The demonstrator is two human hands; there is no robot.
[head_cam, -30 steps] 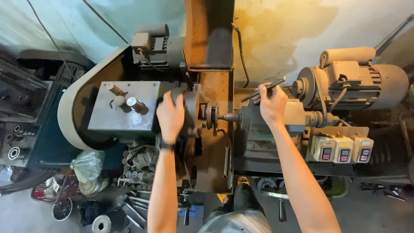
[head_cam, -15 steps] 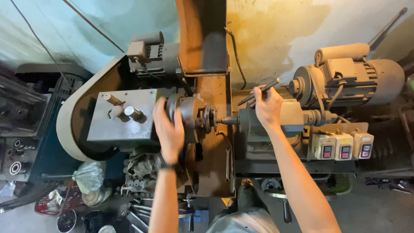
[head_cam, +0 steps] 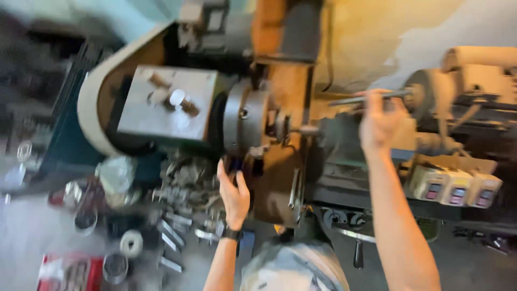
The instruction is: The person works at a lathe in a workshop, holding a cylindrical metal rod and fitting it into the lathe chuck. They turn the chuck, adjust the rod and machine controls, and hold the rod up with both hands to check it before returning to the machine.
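Right hand (head_cam: 379, 121) raised, forearm extended, fingers wrapped around metal lever (head_cam: 366, 99) beside motor (head_cam: 474, 81); left hand (head_cam: 234, 194) lower, fingers loosely spread, touching lathe's front edge beneath round chuck (head_cam: 245, 121); view blurred.

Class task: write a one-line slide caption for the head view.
Left hand below lathe chuck; right hand grips metal lever.

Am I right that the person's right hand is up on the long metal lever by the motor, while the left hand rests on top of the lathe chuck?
Not quite. In the head view the left hand is not on top of the lathe chuck; it sits below it, at the machine's lower front edge. The right hand is indeed up on the long metal lever by the motor.
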